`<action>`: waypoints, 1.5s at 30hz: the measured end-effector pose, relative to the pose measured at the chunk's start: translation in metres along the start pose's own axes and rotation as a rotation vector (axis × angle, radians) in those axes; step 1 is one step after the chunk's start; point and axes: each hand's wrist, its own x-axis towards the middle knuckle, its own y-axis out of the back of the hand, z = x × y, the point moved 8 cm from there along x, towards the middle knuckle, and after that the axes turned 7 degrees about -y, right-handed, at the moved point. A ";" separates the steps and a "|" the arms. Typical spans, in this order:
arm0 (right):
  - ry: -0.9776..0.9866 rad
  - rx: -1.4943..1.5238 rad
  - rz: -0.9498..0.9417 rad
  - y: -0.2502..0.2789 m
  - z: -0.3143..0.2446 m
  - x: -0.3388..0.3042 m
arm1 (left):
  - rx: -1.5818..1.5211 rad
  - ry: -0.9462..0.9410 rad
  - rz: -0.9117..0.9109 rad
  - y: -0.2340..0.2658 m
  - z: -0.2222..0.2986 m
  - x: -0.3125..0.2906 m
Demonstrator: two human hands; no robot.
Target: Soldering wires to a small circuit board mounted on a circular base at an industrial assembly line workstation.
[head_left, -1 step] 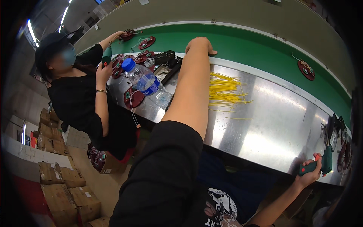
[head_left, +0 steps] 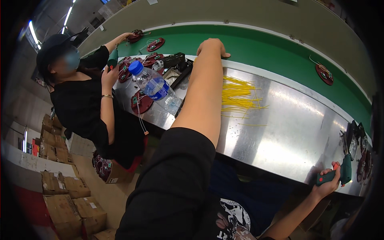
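Reaching away from me, my left hand is over the near part of the green belt. Its back faces me and the thumb sticks out to the right; the other fingers are mostly hidden, so what they hold, if anything, does not show. Low on the right, my right hand grips the handle of a green power screwdriver, whose bit points away over the table edge. A spread of thin yellow wires lies on the metal table, just right of my left forearm.
Left of my arm stands a clear plastic bottle with a blue cap, near dark red round parts with wires. Another red disc sits on the belt at right. A co-worker holds a green screwdriver. Cardboard boxes are stacked lower left.
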 end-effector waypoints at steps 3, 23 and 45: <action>0.027 -0.016 0.037 -0.001 -0.006 -0.003 | 0.010 0.005 -0.047 0.002 0.019 -0.009; -0.008 0.063 -0.015 0.001 0.003 0.004 | -0.641 0.323 0.644 0.090 -0.078 -0.079; 0.006 0.013 0.005 0.001 0.002 0.002 | 0.103 -0.010 -0.227 -0.003 0.021 -0.008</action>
